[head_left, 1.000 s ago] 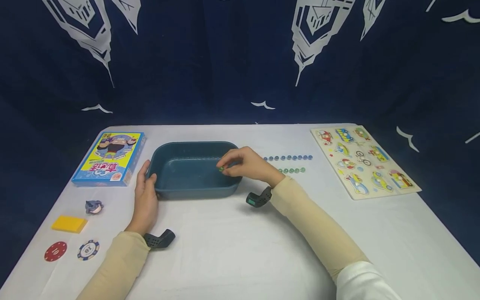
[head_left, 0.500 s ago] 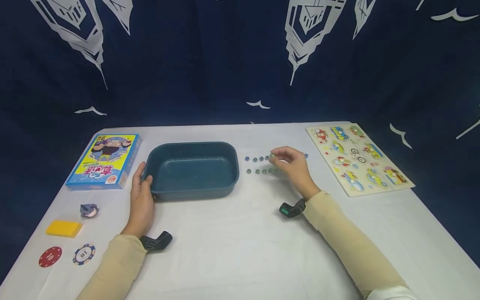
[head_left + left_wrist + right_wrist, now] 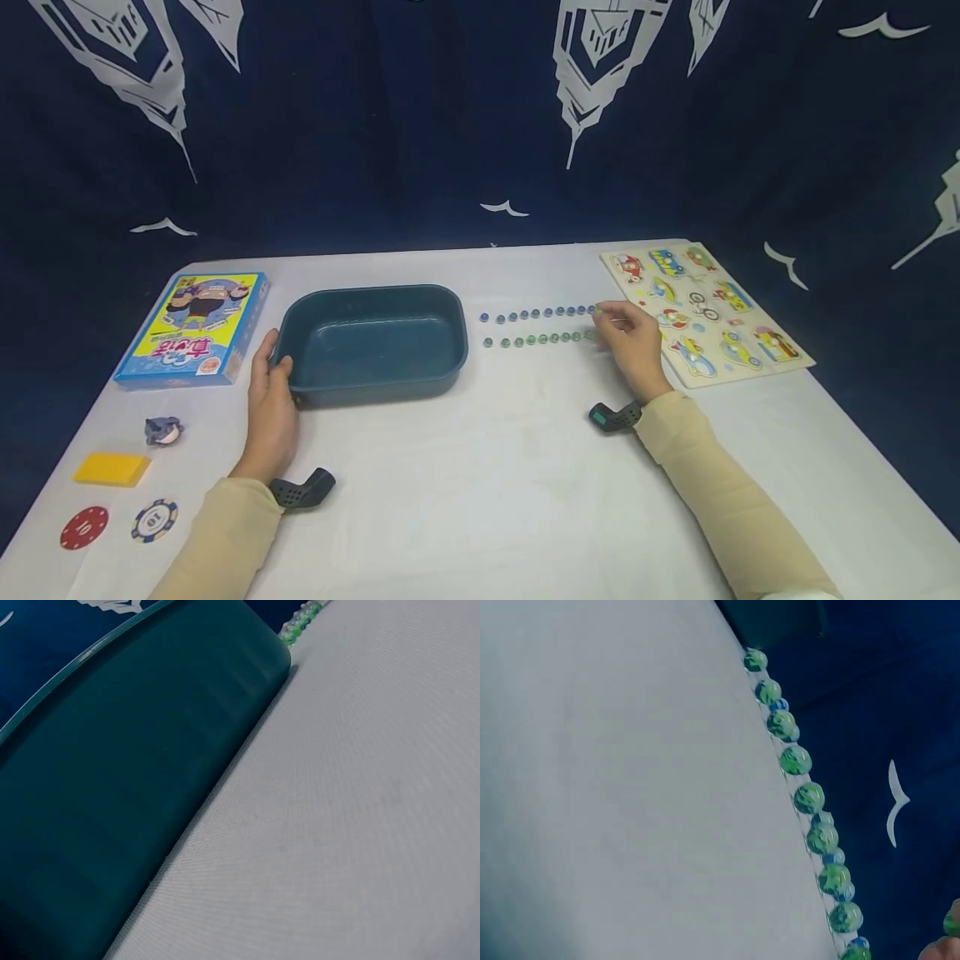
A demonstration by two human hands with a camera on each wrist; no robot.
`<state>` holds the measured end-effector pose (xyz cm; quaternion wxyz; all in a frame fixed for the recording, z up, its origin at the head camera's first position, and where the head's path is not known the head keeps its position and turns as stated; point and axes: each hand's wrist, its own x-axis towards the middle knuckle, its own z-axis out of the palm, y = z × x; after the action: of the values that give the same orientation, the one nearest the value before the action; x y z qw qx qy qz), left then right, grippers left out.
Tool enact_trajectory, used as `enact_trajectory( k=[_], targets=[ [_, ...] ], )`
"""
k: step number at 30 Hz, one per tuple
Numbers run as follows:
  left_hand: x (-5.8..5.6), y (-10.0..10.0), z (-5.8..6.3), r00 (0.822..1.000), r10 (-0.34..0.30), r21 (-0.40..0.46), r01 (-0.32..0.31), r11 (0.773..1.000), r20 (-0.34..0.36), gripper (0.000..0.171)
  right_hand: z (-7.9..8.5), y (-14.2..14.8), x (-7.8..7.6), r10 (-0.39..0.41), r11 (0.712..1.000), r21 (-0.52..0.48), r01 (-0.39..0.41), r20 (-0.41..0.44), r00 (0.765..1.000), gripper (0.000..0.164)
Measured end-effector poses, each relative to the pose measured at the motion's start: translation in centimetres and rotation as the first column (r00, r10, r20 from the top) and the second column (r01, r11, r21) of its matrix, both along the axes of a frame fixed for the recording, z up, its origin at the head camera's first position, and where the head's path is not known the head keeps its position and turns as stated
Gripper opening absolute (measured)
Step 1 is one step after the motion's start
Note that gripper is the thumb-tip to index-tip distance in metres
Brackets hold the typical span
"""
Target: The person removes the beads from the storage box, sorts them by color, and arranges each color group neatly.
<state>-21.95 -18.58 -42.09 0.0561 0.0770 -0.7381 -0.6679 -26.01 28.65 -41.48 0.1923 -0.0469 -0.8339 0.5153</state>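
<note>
In the head view, my left hand (image 3: 272,412) rests against the left end of a dark teal tray (image 3: 375,385), its fingers fairly straight along the outside. The tray's wall (image 3: 142,765) fills much of the left wrist view. My right hand (image 3: 632,343) is over the right end of two rows of marbles, pinching a green marble (image 3: 952,925) between thumb and fingers. A row of blue marbles (image 3: 536,314) lies behind a row of green marbles (image 3: 531,340). In the right wrist view, only fingertips (image 3: 943,949) of that hand show at the lower right corner.
A wooden picture puzzle board (image 3: 705,312) lies just right of my right hand. On the left are a blue-and-yellow box (image 3: 197,327), a small shark figure (image 3: 162,431), a yellow block (image 3: 112,470), a red chip (image 3: 84,527) and a white-and-blue chip (image 3: 154,521).
My right hand has moved right from above the tray to the right end of the marble rows, still pinching the green marble. My left hand stays at the tray.
</note>
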Motion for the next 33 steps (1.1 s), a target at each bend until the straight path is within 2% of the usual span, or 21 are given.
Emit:
enact_trajectory(
  k=[3, 8, 18, 24, 26, 29, 33],
  targets=[
    [0.0, 0.0, 0.0, 1.000, -0.002, 0.002, 0.002, 1.000, 0.001, 0.053, -0.4, 0.5, 0.2, -0.040, 0.999, 0.026, 0.039, 0.035, 0.999, 0.027],
    [0.2, -0.2, 0.0, 1.000, -0.011, 0.007, 0.011, 1.000, -0.009, 0.053, -1.2, 1.0, 0.2, -0.059, 0.996, 0.074, 0.052, 0.103, 0.993, 0.025],
    [0.2, 0.0, -0.1, 0.999, -0.023, 0.008, 0.023, 1.000, -0.030, 0.053, -1.5, 1.3, 0.3, -0.053, 0.981, 0.192, 0.028, 0.129, 0.990, 0.020],
    [0.0, -0.1, -0.3, 0.999, -0.018, 0.004, 0.018, 1.000, -0.028, 0.053, -1.4, 1.3, 0.2, -0.055, 0.976, 0.215, 0.025, 0.134, 0.989, 0.023],
    [0.0, -0.1, -0.3, 1.000, -0.018, -0.002, 0.018, 1.000, -0.026, 0.053, -1.3, 1.2, 0.2, -0.055, 0.983, 0.180, 0.029, 0.138, 0.989, 0.025],
    [0.1, -0.2, -0.3, 1.000, -0.018, -0.001, 0.018, 1.000, -0.023, 0.053, -0.7, 1.0, 0.1, -0.062, 0.996, 0.065, 0.054, 0.138, 0.988, 0.029],
    [0.1, -0.1, -0.2, 0.999, -0.023, 0.006, 0.023, 1.000, -0.023, 0.053, 0.5, 0.4, 0.2, -0.064, 0.996, -0.052, 0.070, 0.120, 0.991, 0.032]
  ],
)
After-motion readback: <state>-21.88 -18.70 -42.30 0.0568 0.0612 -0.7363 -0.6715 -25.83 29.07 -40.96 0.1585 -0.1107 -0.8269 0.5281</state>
